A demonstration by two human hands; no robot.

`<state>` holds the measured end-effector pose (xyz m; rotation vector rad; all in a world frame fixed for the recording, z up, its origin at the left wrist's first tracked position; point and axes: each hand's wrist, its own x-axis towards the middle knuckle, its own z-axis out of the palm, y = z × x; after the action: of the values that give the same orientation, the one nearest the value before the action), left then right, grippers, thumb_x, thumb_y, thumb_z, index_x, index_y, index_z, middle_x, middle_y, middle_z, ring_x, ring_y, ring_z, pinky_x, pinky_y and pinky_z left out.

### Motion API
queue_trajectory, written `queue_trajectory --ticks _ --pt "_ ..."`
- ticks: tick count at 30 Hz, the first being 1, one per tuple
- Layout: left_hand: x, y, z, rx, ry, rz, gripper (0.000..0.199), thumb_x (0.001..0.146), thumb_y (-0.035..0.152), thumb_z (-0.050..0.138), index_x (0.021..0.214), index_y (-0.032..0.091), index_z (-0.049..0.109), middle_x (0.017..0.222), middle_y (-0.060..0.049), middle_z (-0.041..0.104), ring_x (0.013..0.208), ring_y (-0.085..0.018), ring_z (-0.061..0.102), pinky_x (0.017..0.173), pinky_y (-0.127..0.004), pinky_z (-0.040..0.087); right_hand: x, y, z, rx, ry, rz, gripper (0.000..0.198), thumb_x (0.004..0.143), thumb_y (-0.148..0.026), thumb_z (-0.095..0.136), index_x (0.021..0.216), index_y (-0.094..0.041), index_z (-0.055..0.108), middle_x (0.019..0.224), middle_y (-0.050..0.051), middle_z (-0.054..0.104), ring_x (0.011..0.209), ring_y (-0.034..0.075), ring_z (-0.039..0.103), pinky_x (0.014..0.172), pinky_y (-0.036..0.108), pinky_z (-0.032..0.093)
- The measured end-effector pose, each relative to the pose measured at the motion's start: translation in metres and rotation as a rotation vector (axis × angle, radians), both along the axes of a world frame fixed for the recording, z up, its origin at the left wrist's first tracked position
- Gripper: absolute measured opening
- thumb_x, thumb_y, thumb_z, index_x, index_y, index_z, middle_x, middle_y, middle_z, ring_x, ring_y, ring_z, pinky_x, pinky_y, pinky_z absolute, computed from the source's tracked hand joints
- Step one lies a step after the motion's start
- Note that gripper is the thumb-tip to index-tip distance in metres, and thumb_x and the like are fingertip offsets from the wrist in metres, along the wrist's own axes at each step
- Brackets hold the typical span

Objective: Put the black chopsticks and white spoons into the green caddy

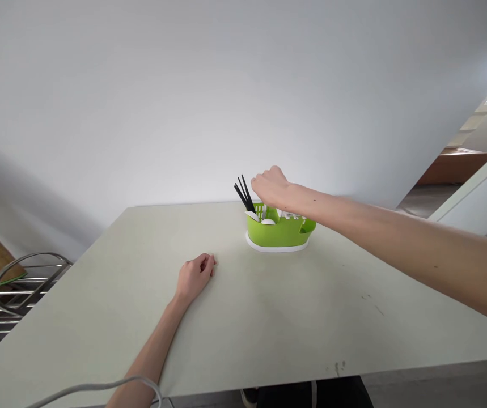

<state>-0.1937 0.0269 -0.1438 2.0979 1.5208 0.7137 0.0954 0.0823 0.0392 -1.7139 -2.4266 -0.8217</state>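
Note:
A green utensil holder [283,234] on a white base stands toward the back of the table. Black chopsticks [245,195] lean out of its left end, and white spoon bowls [268,221] show at its rim. My right hand [270,186] is directly over the holder's left part, its fingers closed with the back of the hand toward me. Whatever those fingers grip is hidden behind the hand. My left hand [195,275] rests on the tabletop, left of and nearer than the holder, loosely curled with nothing visible in it.
The pale table [234,334] backs onto a plain wall [183,102]. A grey cable [94,387] crosses my left forearm at the bottom. At the left, a metal rack [17,289] stands beyond the table edge. My right forearm stretches across the table's right side.

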Motion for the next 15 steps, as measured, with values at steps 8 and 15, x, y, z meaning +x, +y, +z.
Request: queue_trajectory --ticks 8,15 --pt "-0.001 0.0 -0.003 -0.003 0.007 -0.008 0.039 0.1 0.051 0.043 0.082 0.026 0.067 0.067 0.002 0.07 0.059 -0.018 0.056 0.065 -0.029 0.043 -0.028 0.006 -0.004 -0.272 -0.104 -0.112 0.013 0.08 -0.011 0.067 0.085 -0.018 0.077 0.092 0.015 0.076 0.084 0.025 0.069 0.074 0.036 0.036" --pt "0.002 -0.002 0.002 -0.018 0.015 -0.01 0.04 0.1 0.049 0.042 0.081 0.025 0.066 0.066 0.002 0.068 0.058 -0.016 0.054 0.065 -0.029 0.042 -0.037 0.015 0.002 -0.392 -0.086 -0.133 0.017 0.081 -0.024 0.071 0.094 -0.015 0.077 0.102 0.017 0.075 0.091 0.028 0.07 0.076 0.034 0.042"
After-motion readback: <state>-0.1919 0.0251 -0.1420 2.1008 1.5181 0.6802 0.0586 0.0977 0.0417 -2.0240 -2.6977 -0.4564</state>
